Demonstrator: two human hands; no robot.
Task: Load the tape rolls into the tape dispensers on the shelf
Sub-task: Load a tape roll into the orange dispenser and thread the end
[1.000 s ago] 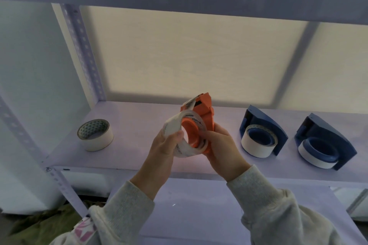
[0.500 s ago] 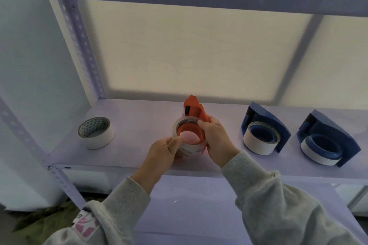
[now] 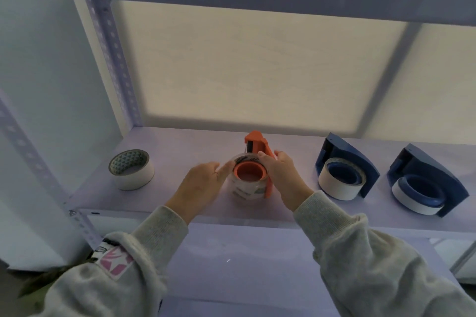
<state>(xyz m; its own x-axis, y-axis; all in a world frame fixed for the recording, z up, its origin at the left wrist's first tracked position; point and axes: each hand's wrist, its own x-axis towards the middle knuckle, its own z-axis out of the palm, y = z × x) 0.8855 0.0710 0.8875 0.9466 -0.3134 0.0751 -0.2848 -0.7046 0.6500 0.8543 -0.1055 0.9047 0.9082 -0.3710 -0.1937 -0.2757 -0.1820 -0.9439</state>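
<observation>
At the far left of the shelf (image 3: 180, 152) a loose white roll (image 3: 132, 172) lies flat, well apart from everything else, its open core facing up. Moving right, the left hand (image 3: 203, 185) comes in from a grey sleeve (image 3: 116, 273) with a pink patch; its fingers are straight and relaxed, gripping nothing, the thumb tip just reaching the left side of the clear roll (image 3: 247, 188). That roll sits on the orange hub of the orange dispenser (image 3: 257, 152), which stands on the shelf near the middle, its cutter end pointing toward the back wall. The right hand (image 3: 282, 175) is curled round the right side of the orange dispenser, thumb lying over the top edge of the clear roll and fingers wrapped behind the orange body. Further right, apart from the hands, a blue dispenser (image 3: 353, 159) stands with a white roll (image 3: 337, 183) seated on its hub. At the far right a second blue dispenser (image 3: 432, 175) also carries a white roll (image 3: 412, 201) round its hub. Both blue ones sit near the shelf's front edge.
</observation>
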